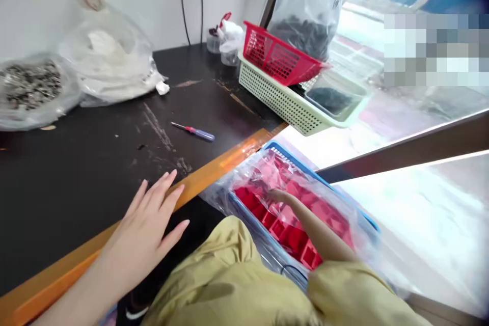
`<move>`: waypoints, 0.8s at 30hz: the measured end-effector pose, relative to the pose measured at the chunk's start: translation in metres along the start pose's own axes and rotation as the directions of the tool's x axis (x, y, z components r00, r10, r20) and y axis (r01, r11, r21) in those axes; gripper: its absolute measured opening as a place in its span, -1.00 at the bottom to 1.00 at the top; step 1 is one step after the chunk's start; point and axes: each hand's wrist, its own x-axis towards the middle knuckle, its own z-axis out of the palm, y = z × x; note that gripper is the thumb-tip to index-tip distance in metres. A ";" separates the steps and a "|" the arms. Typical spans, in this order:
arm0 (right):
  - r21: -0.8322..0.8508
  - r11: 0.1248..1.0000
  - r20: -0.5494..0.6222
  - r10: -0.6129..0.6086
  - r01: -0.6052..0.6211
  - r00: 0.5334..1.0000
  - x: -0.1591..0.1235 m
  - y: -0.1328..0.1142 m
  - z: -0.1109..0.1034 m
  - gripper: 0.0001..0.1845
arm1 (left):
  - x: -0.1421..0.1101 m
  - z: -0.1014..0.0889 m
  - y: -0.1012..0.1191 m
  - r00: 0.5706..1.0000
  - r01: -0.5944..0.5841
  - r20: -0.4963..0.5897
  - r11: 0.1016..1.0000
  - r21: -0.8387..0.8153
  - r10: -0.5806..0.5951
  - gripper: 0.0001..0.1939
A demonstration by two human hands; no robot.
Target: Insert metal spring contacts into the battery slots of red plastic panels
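Note:
My left hand point(147, 224) lies with fingers stretched and spread over the orange strip point(202, 175) along the table's edge, holding nothing. To my right, a blue basket point(355, 204) lined with clear plastic is full of red, box-shaped plastic parts point(277, 226). My right hand point(275, 196) reaches down into this basket among the parts. Its fingers are mostly hidden by the parts and the plastic film, so whether it grips one does not show. A screwdriver point(196, 132) with a purple and red handle rests on the dark table beyond my left hand.
A clear bag of small metal parts point(34, 86) and a bag of white material point(110, 61) stand at the back left. At the far corner, a red basket point(273, 58) sits on a pale green one point(278, 94), beside a tall bag of dark pieces point(305, 33).

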 end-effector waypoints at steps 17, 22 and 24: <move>-0.154 0.975 0.201 -0.128 0.160 0.971 0.014 0.060 0.062 -0.69 | -0.012 0.010 0.023 0.940 0.238 -0.183 0.937 -0.257 -0.289 -0.55; -0.245 0.950 0.123 -0.168 0.194 0.978 -0.023 0.070 0.008 -0.70 | -0.011 0.013 0.021 0.931 0.238 -0.193 0.918 -0.318 -0.308 -0.60; -0.284 0.935 0.077 -0.198 0.212 0.977 -0.039 0.062 -0.018 -0.57 | -0.010 0.015 0.022 0.929 0.243 -0.184 0.904 -0.352 -0.321 -0.63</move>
